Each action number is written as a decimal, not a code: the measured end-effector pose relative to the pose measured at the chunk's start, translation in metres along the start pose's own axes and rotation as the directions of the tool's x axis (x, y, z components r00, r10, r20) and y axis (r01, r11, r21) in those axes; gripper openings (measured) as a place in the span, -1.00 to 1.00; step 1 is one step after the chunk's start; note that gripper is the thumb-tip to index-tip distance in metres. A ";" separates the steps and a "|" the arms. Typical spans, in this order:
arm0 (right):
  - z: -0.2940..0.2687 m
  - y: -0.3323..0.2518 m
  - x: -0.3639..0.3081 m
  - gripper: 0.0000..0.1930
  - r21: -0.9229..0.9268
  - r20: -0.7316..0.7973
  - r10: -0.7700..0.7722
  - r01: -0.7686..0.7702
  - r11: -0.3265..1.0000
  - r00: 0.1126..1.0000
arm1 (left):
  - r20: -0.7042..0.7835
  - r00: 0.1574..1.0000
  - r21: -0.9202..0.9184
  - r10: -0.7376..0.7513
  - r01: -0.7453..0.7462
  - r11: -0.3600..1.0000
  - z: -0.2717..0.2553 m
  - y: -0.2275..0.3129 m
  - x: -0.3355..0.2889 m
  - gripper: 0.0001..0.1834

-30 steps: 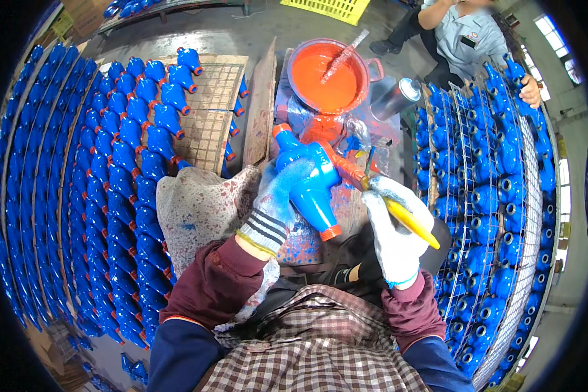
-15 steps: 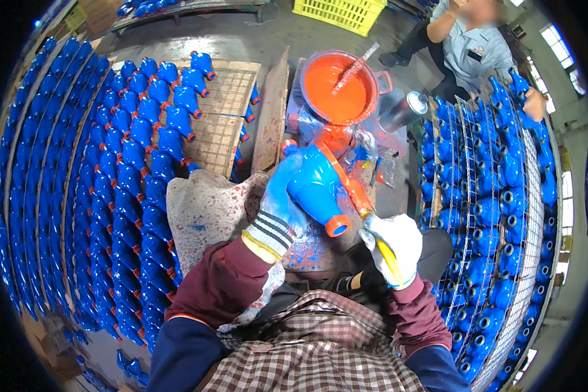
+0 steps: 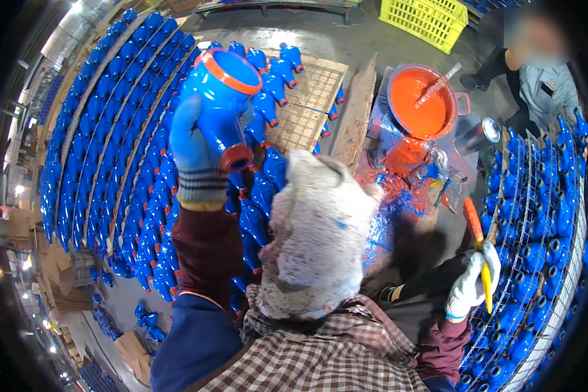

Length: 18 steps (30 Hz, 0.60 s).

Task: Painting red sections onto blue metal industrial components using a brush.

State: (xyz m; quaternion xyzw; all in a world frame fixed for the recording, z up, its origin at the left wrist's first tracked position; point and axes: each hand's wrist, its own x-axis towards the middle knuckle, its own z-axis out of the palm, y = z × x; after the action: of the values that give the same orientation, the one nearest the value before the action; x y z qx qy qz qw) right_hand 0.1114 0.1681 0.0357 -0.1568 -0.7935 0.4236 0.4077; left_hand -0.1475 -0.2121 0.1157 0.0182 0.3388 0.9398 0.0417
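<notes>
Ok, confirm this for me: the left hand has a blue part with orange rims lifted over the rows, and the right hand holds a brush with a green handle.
Not quite. The handle is yellow, not green, as the head view shows. The right hand holds the brush, its tip loaded with orange paint. The rest stands: the left hand has the blue part with orange rims lifted over the rows of blue parts.

Rows of cast parts [image 3: 91, 170] cover the floor on the person's left, running back toward the far edge. A wire rack [image 3: 536, 215] loaded with more parts stands along the right. Between them, ahead of the person, sits a paint pan [image 3: 424, 101] with a stick in it, a metal can [image 3: 477, 135] just to its right. A plank [image 3: 356, 114] lies left of the pan, a mesh pallet [image 3: 307, 98] beyond it. A crate [image 3: 431, 19] sits at the far edge.
</notes>
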 end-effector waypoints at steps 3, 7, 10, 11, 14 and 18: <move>0.006 0.004 0.007 -0.79 0.066 -0.082 0.071 -0.066 0.996 0.994 | -0.166 0.986 0.348 0.011 0.048 0.936 -0.114 0.003 0.039 -0.48; 0.020 -0.007 0.015 -0.73 -0.013 -0.176 0.109 -0.113 0.994 0.978 | -0.414 0.903 0.628 0.113 0.193 0.754 -0.162 -0.084 0.053 -0.66; 0.019 -0.001 0.008 -0.71 0.028 -0.152 0.167 -0.165 0.986 0.974 | -0.360 0.930 0.758 0.069 0.249 0.604 -0.217 -0.130 0.064 0.00; 0.019 -0.003 0.006 -0.71 0.030 -0.148 0.169 -0.166 0.986 0.974 | -0.476 0.864 0.832 0.163 0.383 0.402 -0.220 -0.145 0.067 0.02; 0.019 -0.013 0.005 -0.69 0.022 -0.221 0.238 -0.239 0.971 0.946 | -0.484 0.852 0.875 0.197 0.477 0.085 -0.191 -0.173 0.070 -0.01; -0.010 -0.026 -0.003 -0.66 -0.071 -0.283 0.191 -0.219 0.973 0.940 | -0.529 0.831 0.724 0.172 0.547 -0.421 -0.124 -0.196 0.099 -0.12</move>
State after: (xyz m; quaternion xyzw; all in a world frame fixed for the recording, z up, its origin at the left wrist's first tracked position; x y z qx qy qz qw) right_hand 0.1239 0.1562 0.0583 -0.3162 -0.7293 0.3971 0.4588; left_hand -0.2410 -0.1315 -0.1047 -0.2273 0.9507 0.1799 0.1105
